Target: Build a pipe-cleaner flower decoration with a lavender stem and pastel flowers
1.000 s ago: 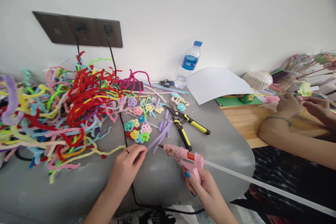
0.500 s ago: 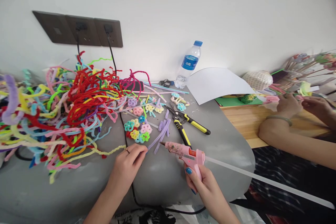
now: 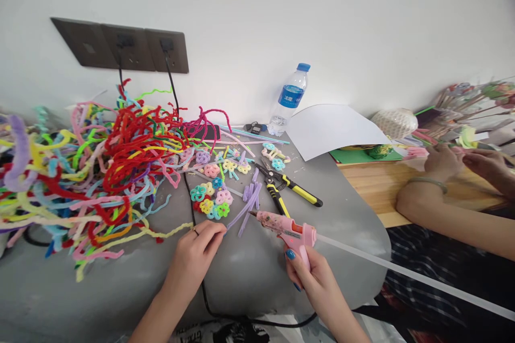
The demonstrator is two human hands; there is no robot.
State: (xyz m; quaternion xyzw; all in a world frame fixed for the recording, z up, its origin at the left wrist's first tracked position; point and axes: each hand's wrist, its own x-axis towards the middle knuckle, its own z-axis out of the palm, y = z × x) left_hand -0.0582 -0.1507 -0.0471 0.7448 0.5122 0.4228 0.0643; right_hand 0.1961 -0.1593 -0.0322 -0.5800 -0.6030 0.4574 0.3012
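Grey, glossy surface (image 3: 350, 214) against a white wall (image 3: 241, 21). My left hand (image 3: 201, 246) pinches a slim, fuzzy lilac stem (image 3: 242, 214), its end hidden in my grip; my right hand (image 3: 308, 270) grips a pink plastic glue gun (image 3: 286, 229) near it, covering one handle end of yellow-and-black pliers (image 3: 277, 199). Left, a tangled multicoloured stem heap (image 3: 120, 171); right, a co-worker's forearm (image 3: 454, 220), cut off.

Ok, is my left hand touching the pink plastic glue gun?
Apart. The head view shows grey surface and purple fuzzy strips between your left hand and the pink plastic glue gun.
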